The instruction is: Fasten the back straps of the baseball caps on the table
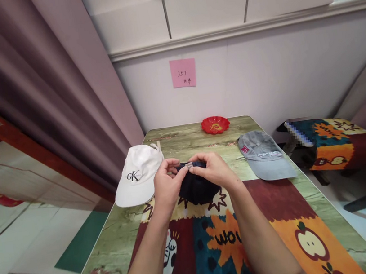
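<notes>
A dark navy or black cap (198,190) is at the middle of the table, its back strap facing up. My left hand (168,181) pinches the strap from the left side. From the right, my right hand (215,168) grips the same strap, thumb and fingers closed. Between my two thumbs shows a small metal buckle (189,165). Close by my left hand sits a white cap (139,168) with dark letters on its front. A grey cap (262,155) with a pale blue-grey brim rests farther off to the right of my right hand.
The wood-patterned table (99,257) carries a colourful printed cloth (267,200) under my arms. A red scalloped dish (215,124) stands at the far edge by the wall. A pink note (183,73) is on the wall. To the right is a cloth-covered bench (336,138).
</notes>
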Action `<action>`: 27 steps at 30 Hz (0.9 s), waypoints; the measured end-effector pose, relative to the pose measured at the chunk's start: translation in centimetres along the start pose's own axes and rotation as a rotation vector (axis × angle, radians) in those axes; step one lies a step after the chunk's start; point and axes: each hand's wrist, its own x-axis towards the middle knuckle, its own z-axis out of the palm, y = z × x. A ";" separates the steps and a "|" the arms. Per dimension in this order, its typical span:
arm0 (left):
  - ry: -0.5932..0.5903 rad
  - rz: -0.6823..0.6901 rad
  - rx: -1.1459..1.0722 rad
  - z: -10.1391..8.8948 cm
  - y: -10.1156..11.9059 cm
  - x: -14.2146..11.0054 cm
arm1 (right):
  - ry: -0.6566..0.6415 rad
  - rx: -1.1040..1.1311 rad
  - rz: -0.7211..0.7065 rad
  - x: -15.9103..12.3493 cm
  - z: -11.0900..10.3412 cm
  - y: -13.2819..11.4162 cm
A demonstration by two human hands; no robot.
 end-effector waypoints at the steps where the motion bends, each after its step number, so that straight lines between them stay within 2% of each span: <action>1: 0.014 0.076 0.092 -0.2 0.1 0.2 | -0.006 0.022 -0.001 0.0 -0.1 0.1; 2: -0.012 0.128 0.155 -0.5 0.2 0.5 | -0.015 0.048 -0.003 0.0 -0.1 0.2; 4: -0.172 0.129 0.170 -1.0 0.6 1.0 | -0.035 0.098 -0.009 0.0 -0.3 0.3; 7: -0.434 -0.014 0.069 -1.7 0.9 1.6 | -0.075 0.132 0.012 0.0 -0.4 0.4; 9: -0.500 -0.065 0.052 -2.0 1.1 1.9 | -0.098 0.142 0.044 0.0 -0.4 0.5; 14: -0.563 -0.059 0.100 -2.2 1.2 2.2 | -0.053 0.124 0.036 0.1 -0.1 0.7; 20: -0.513 -0.094 0.027 -1.7 0.5 2.1 | 0.001 0.068 0.041 0.3 0.6 0.3; 23: -0.527 -0.103 -0.042 -1.9 0.5 2.4 | -0.037 0.148 0.024 0.2 -0.1 0.3; 27: -0.547 -0.084 -0.098 -3.2 0.9 3.9 | -0.106 0.259 0.072 -0.2 -2.2 1.5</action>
